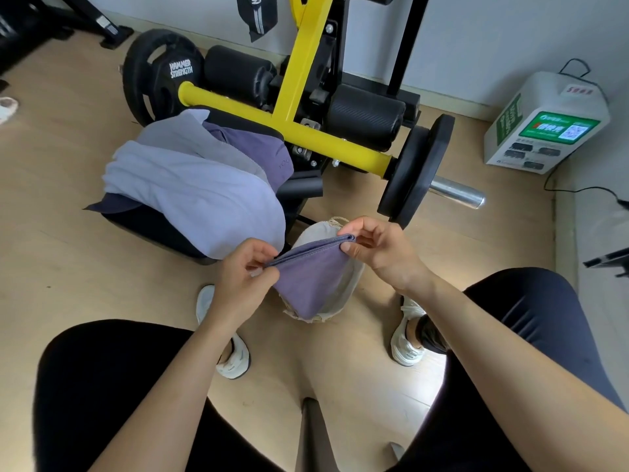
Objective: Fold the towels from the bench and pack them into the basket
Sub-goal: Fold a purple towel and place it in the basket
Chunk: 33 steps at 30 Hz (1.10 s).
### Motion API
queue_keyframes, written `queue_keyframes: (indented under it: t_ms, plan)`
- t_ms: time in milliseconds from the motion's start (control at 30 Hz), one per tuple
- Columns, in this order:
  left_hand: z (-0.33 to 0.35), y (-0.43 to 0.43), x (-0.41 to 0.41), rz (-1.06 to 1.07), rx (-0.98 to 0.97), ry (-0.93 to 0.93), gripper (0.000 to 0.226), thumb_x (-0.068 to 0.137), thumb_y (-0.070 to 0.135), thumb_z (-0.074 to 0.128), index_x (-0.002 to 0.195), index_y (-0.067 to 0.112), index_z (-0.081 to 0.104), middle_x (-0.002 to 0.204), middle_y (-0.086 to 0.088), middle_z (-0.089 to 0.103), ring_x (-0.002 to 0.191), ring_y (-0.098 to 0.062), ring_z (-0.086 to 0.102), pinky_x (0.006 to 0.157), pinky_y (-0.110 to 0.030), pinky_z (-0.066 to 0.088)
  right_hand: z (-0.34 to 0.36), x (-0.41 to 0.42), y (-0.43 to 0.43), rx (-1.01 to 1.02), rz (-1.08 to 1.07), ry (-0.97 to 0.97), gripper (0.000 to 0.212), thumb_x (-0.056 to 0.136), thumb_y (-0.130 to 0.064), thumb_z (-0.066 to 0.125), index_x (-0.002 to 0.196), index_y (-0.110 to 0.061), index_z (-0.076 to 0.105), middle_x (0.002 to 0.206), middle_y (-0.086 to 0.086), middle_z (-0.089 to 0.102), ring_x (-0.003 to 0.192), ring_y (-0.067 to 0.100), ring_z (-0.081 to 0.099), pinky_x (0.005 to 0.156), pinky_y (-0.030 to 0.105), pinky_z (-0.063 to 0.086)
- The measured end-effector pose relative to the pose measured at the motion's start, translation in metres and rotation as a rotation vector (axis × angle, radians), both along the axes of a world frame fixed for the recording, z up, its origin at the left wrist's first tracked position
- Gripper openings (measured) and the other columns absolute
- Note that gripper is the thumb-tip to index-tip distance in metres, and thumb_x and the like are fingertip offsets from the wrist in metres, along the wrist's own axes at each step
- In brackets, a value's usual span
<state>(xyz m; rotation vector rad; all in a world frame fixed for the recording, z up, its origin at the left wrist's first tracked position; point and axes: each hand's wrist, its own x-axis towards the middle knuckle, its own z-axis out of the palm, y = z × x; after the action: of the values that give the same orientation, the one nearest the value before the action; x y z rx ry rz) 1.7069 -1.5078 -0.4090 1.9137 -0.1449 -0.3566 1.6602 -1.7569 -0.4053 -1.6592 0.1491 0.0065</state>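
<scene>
A purple towel (311, 281) hangs folded between my two hands, above the pale cloth basket (343, 298) on the floor between my feet. My left hand (243, 267) pinches its left top corner. My right hand (377, 247) pinches the right top corner, a little higher. The towel's lower tip dips into the basket and hides most of its inside. On the black bench (146, 226) to the left lies a heap of towels: a light lavender towel (190, 185) on top, a darker purple towel (252, 148) behind it and a navy one (112, 202) underneath.
A yellow and black weight machine (299, 90) with black plates (415, 168) and a steel bar end (457, 194) stands right behind the bench and basket. A white charging box (544, 120) sits at the right wall. My knees and white shoes flank the basket.
</scene>
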Motion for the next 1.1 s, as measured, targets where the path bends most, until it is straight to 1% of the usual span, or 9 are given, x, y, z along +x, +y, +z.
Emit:
queue_keyframes:
  t_ms: [167,267,467,567,667,767,867,933,1100]
  plan:
    - [0.007,-0.014,-0.007,-0.304,0.143,-0.209,0.053,0.065,0.037,0.067,0.118,0.030,0.066,0.114,0.014,0.065,0.106,-0.008,0.063,0.088,-0.028,0.053,0.001,-0.001,0.005,-0.057,0.070,-0.032,0.015,0.087,0.006,0.069,0.099,-0.002,0.069,0.096,0.020,0.070,0.087,0.018,0.064,0.084,0.035,0.050]
    - [0.009,-0.026,-0.011,-0.371,0.177,-0.214,0.064,0.068,0.047,0.069,0.130,0.038,0.056,0.111,0.018,0.067,0.103,-0.006,0.065,0.085,-0.031,0.055,0.000,-0.002,0.004,-0.091,0.105,-0.039,0.017,0.087,0.008,0.069,0.103,0.004,0.068,0.095,0.012,0.071,0.087,0.017,0.064,0.085,0.032,0.052]
    - [-0.004,-0.040,-0.012,-0.340,0.219,-0.326,0.034,0.087,0.053,0.058,0.102,0.025,0.070,0.088,0.010,0.061,0.079,-0.012,0.061,0.068,-0.044,0.052,-0.003,-0.004,0.004,-0.035,0.132,-0.031,0.023,0.085,0.008,0.071,0.107,0.009,0.065,0.102,0.025,0.070,0.092,0.026,0.067,0.090,0.040,0.054]
    - [-0.006,-0.036,-0.007,-0.323,0.161,-0.347,0.037,0.089,0.049,0.057,0.093,0.015,0.073,0.080,0.008,0.059,0.070,-0.013,0.058,0.063,-0.043,0.049,-0.006,-0.004,0.002,-0.014,0.148,0.026,0.030,0.083,0.006,0.073,0.111,0.007,0.063,0.099,0.017,0.070,0.091,0.019,0.065,0.088,0.032,0.053]
    - [0.000,-0.031,-0.006,-0.378,0.124,-0.376,0.033,0.094,0.042,0.056,0.093,0.012,0.069,0.084,0.002,0.061,0.074,-0.014,0.057,0.067,-0.039,0.049,-0.007,-0.005,0.000,-0.010,0.216,0.098,0.029,0.083,0.005,0.074,0.111,0.005,0.065,0.095,0.012,0.069,0.085,0.012,0.063,0.083,0.022,0.052]
    - [0.009,-0.026,-0.006,-0.399,0.082,-0.392,0.022,0.096,0.035,0.055,0.093,0.015,0.065,0.086,0.009,0.063,0.080,-0.011,0.059,0.071,-0.027,0.048,-0.016,-0.003,0.001,-0.047,0.310,0.161,0.024,0.085,-0.002,0.075,0.107,0.006,0.068,0.100,0.020,0.072,0.091,0.018,0.065,0.089,0.039,0.053]
    - [0.018,-0.018,-0.003,-0.346,0.033,-0.310,0.007,0.099,0.024,0.059,0.096,0.026,0.064,0.084,0.023,0.066,0.082,-0.003,0.063,0.074,-0.013,0.047,-0.030,-0.001,0.004,-0.094,0.317,0.191,0.023,0.084,-0.006,0.077,0.102,0.006,0.069,0.099,0.019,0.073,0.088,0.014,0.063,0.086,0.036,0.054]
    - [0.024,-0.011,0.000,-0.265,-0.016,-0.270,0.013,0.100,0.023,0.058,0.093,0.032,0.064,0.083,0.023,0.068,0.081,0.000,0.063,0.074,-0.013,0.048,-0.037,-0.002,0.006,-0.119,0.317,0.208,0.020,0.084,-0.004,0.077,0.100,0.005,0.070,0.094,0.011,0.071,0.083,0.009,0.061,0.079,0.024,0.051]
    - [0.035,0.005,0.010,-0.031,-0.155,-0.235,0.018,0.101,0.018,0.055,0.089,0.027,0.065,0.079,0.022,0.068,0.080,0.003,0.058,0.077,-0.015,0.047,-0.057,-0.006,0.008,-0.233,0.355,0.319,0.017,0.083,-0.008,0.078,0.099,-0.005,0.074,0.093,0.009,0.075,0.081,0.009,0.063,0.078,0.022,0.051]
